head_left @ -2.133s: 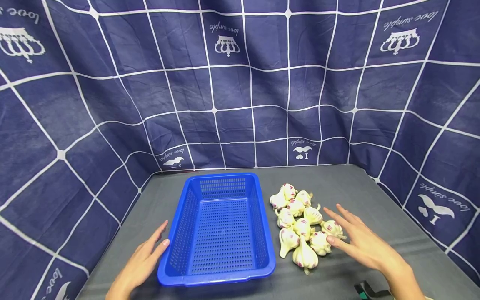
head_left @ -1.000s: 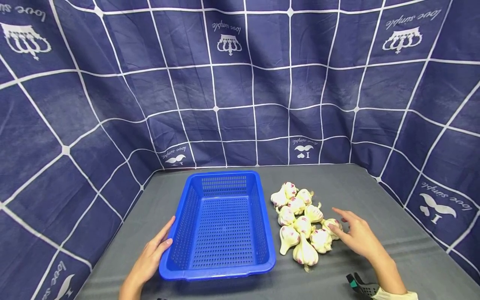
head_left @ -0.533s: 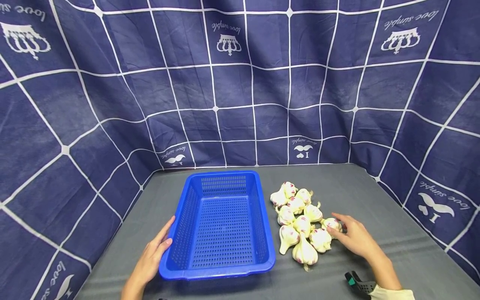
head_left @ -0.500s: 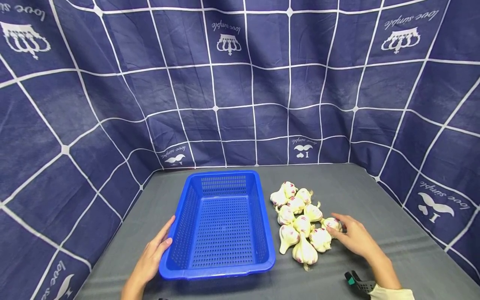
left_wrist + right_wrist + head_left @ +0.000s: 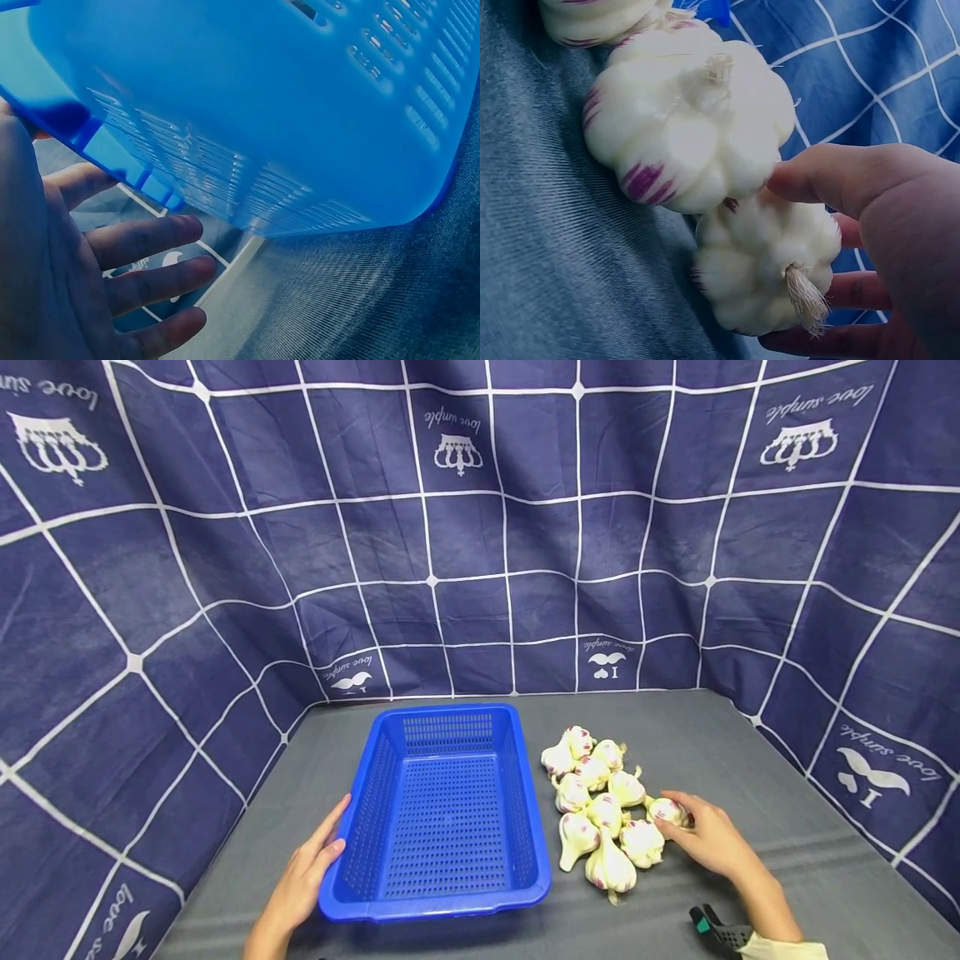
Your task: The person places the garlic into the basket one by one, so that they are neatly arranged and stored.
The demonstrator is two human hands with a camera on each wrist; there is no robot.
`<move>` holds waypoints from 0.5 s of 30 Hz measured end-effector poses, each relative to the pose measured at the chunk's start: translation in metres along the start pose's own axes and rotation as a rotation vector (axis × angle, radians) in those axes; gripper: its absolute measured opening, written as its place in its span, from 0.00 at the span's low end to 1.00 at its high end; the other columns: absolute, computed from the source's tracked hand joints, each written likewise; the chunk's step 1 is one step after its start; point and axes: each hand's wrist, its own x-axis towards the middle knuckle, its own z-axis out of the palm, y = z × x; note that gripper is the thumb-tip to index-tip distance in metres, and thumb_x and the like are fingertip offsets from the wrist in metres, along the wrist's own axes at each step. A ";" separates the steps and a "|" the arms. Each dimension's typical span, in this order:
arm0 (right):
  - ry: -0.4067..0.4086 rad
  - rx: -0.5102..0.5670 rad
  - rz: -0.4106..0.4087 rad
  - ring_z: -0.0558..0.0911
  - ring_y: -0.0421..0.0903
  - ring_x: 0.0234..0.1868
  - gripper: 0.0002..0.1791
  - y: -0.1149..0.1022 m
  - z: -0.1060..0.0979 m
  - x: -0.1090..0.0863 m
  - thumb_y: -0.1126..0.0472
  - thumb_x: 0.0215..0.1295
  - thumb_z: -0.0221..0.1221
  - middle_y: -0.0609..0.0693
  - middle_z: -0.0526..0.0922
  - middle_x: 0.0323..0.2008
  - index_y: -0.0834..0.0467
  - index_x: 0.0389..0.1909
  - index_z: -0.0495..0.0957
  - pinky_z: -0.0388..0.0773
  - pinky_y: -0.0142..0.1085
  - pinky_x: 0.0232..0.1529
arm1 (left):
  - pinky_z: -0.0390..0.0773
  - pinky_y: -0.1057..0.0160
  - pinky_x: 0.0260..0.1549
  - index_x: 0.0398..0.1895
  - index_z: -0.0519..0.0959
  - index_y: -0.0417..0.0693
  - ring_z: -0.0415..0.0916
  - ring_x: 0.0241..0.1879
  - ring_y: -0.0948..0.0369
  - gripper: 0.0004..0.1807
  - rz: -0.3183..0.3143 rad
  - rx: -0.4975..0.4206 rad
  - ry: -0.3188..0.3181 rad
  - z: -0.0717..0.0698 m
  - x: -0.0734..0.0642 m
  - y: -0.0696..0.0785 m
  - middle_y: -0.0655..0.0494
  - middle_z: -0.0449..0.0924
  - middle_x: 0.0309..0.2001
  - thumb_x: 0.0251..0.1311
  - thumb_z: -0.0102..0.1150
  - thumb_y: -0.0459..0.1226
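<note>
Pinching the rightmost garlic bulb (image 5: 667,812) on the grey cloth (image 5: 697,735), the right hand (image 5: 711,837) seems at the pick-up step, far-side contact partly hidden; lifting calls for a secure hold, while the left hand (image 5: 298,875), fingers extended, touches the blue perforated basket (image 5: 435,907)

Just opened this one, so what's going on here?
A person's right hand has its thumb and fingers around the rightmost garlic bulb. The left hand is at the left edge of a blue basket. The other bulbs sit clustered on the grey surface, right of the basket.
</note>
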 end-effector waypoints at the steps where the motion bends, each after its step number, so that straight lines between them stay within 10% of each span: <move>1: 0.001 -0.001 0.005 0.80 0.65 0.50 0.26 0.000 -0.001 0.000 0.54 0.61 0.67 0.66 0.82 0.49 0.66 0.55 0.78 0.74 0.59 0.48 | 0.63 0.81 0.53 0.75 0.61 0.43 0.65 0.59 0.73 0.28 0.005 -0.003 -0.001 0.000 0.000 0.000 0.32 0.65 0.67 0.72 0.43 0.29; 15: 0.158 -0.031 -0.002 0.80 0.53 0.34 0.24 -0.011 -0.017 0.000 0.55 0.51 0.73 0.56 0.84 0.38 0.61 0.48 0.81 0.74 0.44 0.30 | 0.63 0.81 0.53 0.74 0.62 0.42 0.67 0.59 0.73 0.28 0.017 0.008 0.006 0.000 0.001 -0.002 0.32 0.66 0.66 0.72 0.44 0.29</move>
